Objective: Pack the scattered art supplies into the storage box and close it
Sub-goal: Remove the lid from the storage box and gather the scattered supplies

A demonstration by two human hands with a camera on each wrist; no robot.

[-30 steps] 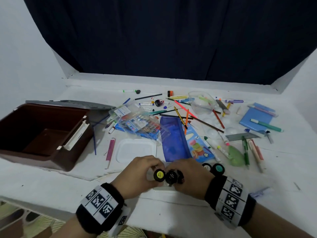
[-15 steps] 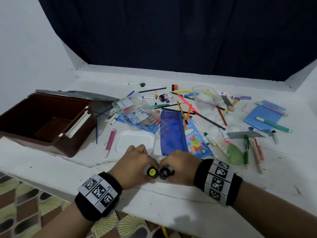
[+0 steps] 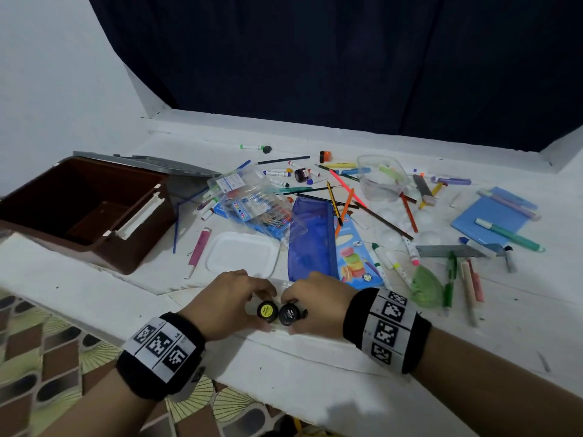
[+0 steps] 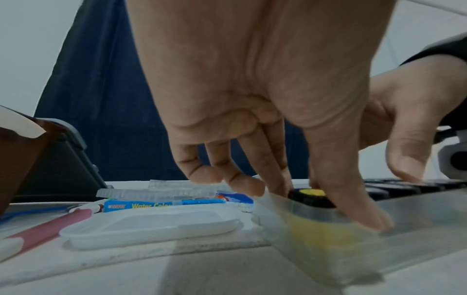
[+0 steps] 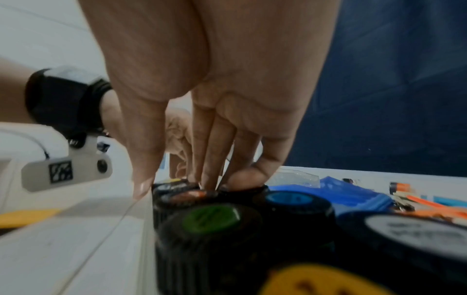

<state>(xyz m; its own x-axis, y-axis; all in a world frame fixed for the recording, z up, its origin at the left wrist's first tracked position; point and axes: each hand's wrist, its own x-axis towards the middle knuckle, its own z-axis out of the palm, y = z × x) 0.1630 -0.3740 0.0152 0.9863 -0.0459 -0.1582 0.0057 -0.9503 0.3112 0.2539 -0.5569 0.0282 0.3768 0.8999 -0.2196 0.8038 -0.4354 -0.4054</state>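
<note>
A clear plastic pack [image 4: 328, 235] with a row of black-capped paint pots lies on the white table's near edge. My left hand [image 3: 230, 304] pinches its left end around the yellow-capped pot [image 3: 265, 310], which also shows in the left wrist view [image 4: 312, 193]. My right hand [image 3: 318, 305] grips the pack beside it, fingers on the black-labelled pot [image 3: 288, 313]. The right wrist view shows the green [image 5: 211, 219] and blue [image 5: 288, 198] caps further along. The brown storage box [image 3: 94, 244] stands open at the left, with its grey lid [image 3: 148, 162] behind.
A white plastic lid [image 3: 243, 253], a blue pouch [image 3: 310, 238], a marker pack [image 3: 252, 209] and a crayon box [image 3: 353, 247] lie just beyond my hands. Loose pens and pencils, a clear tub [image 3: 383, 178] and a blue pad [image 3: 492, 219] spread to the right.
Both hands keep their hold on the pots at the near edge. My right wrist now covers the teal-capped pots seen one second ago. The head view has tilted.
</note>
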